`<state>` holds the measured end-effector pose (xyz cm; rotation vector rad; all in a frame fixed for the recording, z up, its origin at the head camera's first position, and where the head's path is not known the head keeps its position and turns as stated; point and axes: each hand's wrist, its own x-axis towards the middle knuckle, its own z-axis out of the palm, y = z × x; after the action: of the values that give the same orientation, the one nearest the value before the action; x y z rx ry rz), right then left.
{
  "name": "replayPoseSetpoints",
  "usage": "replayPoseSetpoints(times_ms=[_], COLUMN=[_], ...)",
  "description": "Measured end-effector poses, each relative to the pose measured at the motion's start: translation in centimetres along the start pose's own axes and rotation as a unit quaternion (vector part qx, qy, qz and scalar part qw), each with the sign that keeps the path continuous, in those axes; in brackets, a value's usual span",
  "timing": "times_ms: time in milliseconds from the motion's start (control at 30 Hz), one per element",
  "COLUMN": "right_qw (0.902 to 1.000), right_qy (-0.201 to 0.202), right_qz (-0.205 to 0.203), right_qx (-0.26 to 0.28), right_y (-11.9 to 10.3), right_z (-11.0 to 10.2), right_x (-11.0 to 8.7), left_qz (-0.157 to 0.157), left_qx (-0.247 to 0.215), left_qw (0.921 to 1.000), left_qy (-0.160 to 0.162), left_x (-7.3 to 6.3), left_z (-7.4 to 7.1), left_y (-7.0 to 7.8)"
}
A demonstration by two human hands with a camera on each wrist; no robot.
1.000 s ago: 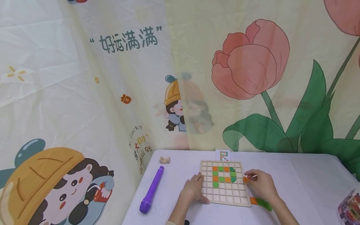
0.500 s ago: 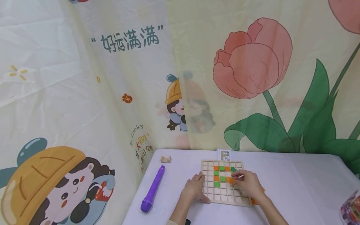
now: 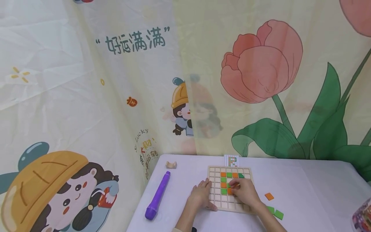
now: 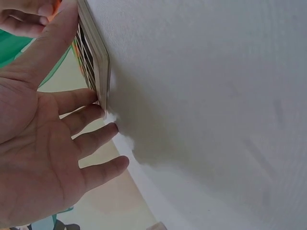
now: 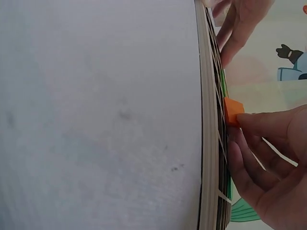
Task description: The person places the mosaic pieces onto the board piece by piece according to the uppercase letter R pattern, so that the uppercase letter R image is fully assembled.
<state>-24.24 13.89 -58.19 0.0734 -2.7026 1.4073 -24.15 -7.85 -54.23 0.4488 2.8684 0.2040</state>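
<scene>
A wooden grid board [image 3: 215, 201] lies on the white table, with orange and green tiles set in several of its squares. My left hand [image 3: 200, 194] rests at the board's left side. Its fingers are spread and fairly straight, and its thumb is against the near edge. Over the middle of the grid, my right hand [image 3: 246, 193] pinches an orange square tile [image 5: 233, 111] between thumb and fingers. In the right wrist view that tile stands tilted at the board's surface. The right hand hides part of the pattern.
Right of the board lie a loose orange tile [image 3: 269, 196] and green tiles [image 3: 279, 215]. Behind it is a small pattern card [image 3: 234, 160]. A purple microphone [image 3: 158, 195] and a notched wooden block [image 3: 171, 165] are at left. A colourful container [image 3: 363, 214] stands far right.
My right hand has carried the orange tile from beside the board's right edge leftward over the grid. The loose tiles at right are now uncovered. My left hand stays at the board's side.
</scene>
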Motion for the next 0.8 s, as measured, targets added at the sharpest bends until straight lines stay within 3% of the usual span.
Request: replayPoseSetpoints(times_ms=[200,600,800], right_qw=[0.9990,0.9970,0.9990], right_qy=[0.011,0.007,-0.006], right_qz=[0.000,-0.018,-0.008], right_qx=[-0.042,-0.074,-0.044], right_y=[0.2,-0.3,-0.5], right_z=[0.5,-0.1,-0.9], right_x=[-0.2,-0.7,-1.3], left_qz=[0.000,-0.004,-0.001], left_qx=[0.002,-0.006,-0.007], left_qw=[1.0000,1.0000,1.0000], left_qy=[0.000,0.004,0.004], left_x=[-0.1,-0.3,-0.4], left_z=[0.3,0.2,-0.1], left_y=[0.0,0.0,0.2])
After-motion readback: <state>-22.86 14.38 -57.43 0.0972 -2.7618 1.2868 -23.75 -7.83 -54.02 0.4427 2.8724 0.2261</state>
